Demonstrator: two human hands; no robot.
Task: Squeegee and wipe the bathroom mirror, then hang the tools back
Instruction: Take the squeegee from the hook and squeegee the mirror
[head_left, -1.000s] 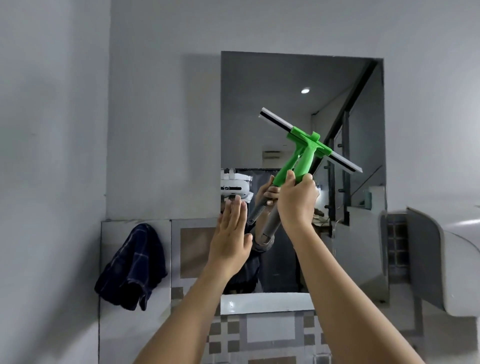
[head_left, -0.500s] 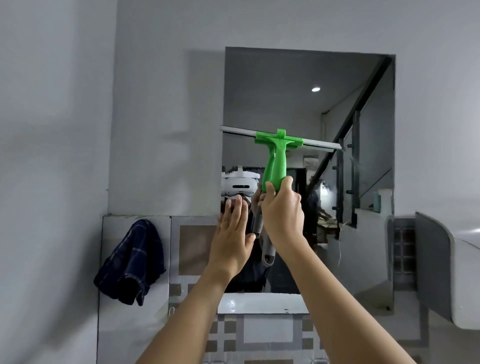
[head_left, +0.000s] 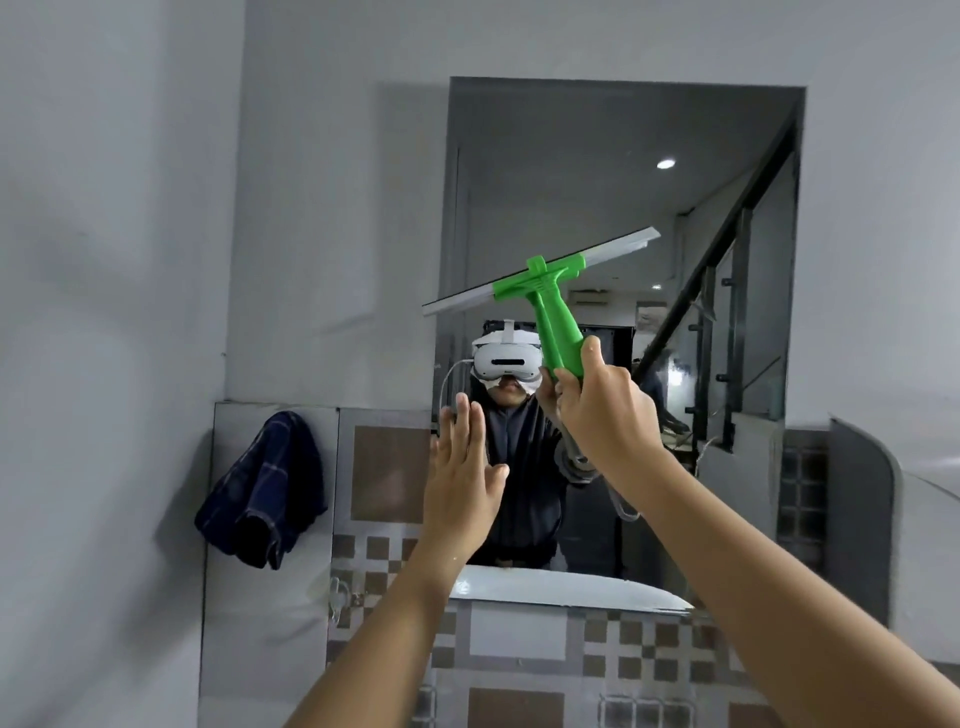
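The rectangular mirror (head_left: 597, 171) hangs on the grey wall straight ahead. My right hand (head_left: 605, 415) grips the green handle of the squeegee (head_left: 550, 306), whose grey blade is held in front of the mirror's middle, tilted with its right end up. Whether the blade touches the glass I cannot tell. My left hand (head_left: 460, 478) is raised flat with fingers apart at the mirror's lower left corner, holding nothing. A dark blue checked cloth (head_left: 265, 488) hangs on the tiled wall to the left of the mirror.
A white ledge (head_left: 566, 590) runs under the mirror, with patterned brown and grey tiles (head_left: 519, 654) below it. A white rounded fixture (head_left: 930, 545) juts out at the right edge. The mirror reflects a person wearing a headset and a stair railing.
The squeegee blade has rotated from tilted right-end-down, through level, to right-end-up, while my right hand shifted slightly. My left hand stays flat near the mirror's lower left.
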